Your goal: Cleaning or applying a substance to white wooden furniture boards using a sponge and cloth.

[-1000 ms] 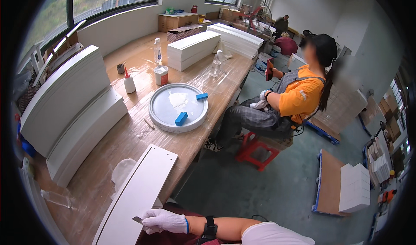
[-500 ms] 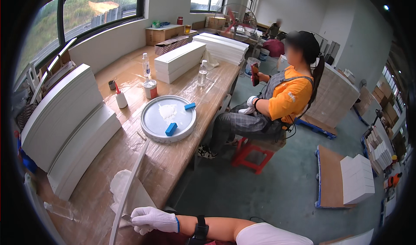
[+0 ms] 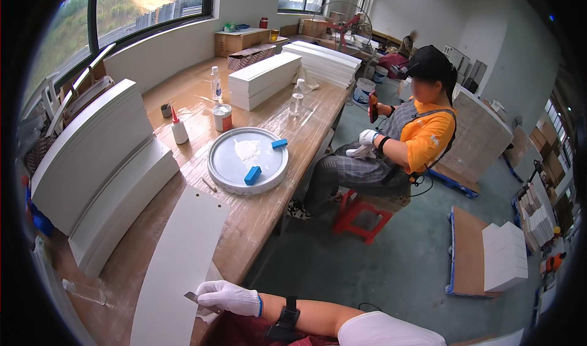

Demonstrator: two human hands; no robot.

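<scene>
My right hand point(image 3: 229, 298), in a white knit glove, is closed on a small flat metal scraper point(image 3: 191, 296); a grey corner pokes out past the fingertips. It rests by the right edge of a long white board point(image 3: 174, 260), whose broad face shows with two small holes near its far end. A bit of pale cloth shows between board and hand. Beyond the board is a round grey lid point(image 3: 215, 178) with white powder or paste point(image 3: 247, 151) and two blue blocks point(image 3: 252, 175). My left hand is out of view.
Stacked white boards point(image 3: 92, 169) stand on the left of the film-covered table point(image 3: 244, 230), more point(image 3: 266, 80) lie farther back. Near the lid are a red-tipped glue bottle point(image 3: 178, 129), a can point(image 3: 222, 118) and clear bottles point(image 3: 296, 100). A seated person point(image 3: 428, 132) holds a phone at right.
The white board has turned from edge-on to showing its broad face, covering most of the cloth. My right hand has shifted slightly right and up; the view has swung slightly left.
</scene>
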